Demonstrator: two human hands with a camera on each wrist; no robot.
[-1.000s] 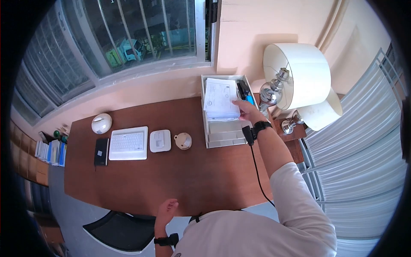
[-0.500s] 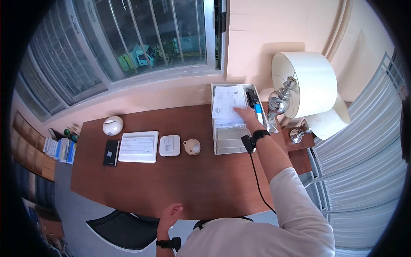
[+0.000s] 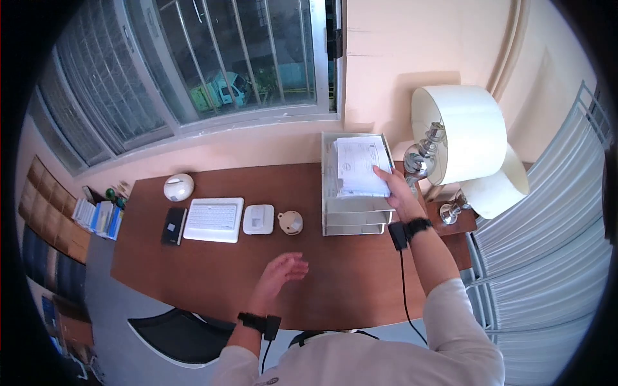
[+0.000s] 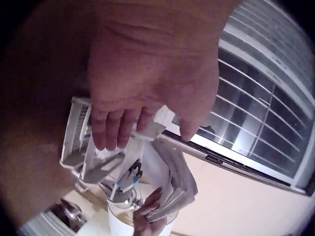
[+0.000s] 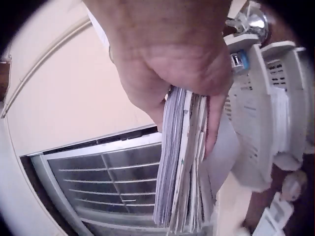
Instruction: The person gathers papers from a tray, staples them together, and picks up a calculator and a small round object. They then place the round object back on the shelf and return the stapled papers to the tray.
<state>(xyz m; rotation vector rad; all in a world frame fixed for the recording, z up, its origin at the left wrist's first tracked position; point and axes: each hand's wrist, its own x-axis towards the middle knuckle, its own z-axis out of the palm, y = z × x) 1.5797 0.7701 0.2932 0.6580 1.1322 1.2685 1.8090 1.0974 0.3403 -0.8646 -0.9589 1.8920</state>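
My right hand (image 3: 400, 192) grips a thick stack of papers (image 3: 362, 166) by its right edge, thumb on one face and fingers on the other. Many sheet edges of the stack (image 5: 183, 162) show in the right wrist view. In the head view the papers overlap a white tiered letter tray (image 3: 355, 225) at the back right of the desk. Over the front middle of the desk, my left hand (image 3: 282, 273) hangs with loosely bent fingers and nothing in it. The left wrist view shows that hand (image 4: 152, 73) with the tray beyond.
Left of the tray, the desk (image 3: 219, 276) bears a beige round object (image 3: 291, 223), a white square case (image 3: 259, 219), a white keyboard (image 3: 213, 220), a black notebook (image 3: 174, 226) and a white rounded object (image 3: 178, 187). Right of the tray stands a lamp (image 3: 470, 135).
My right hand has taken the stack of papers up from the tray, baring its front compartments. The left hand has risen from the desk's front edge and moved forward over the desk.
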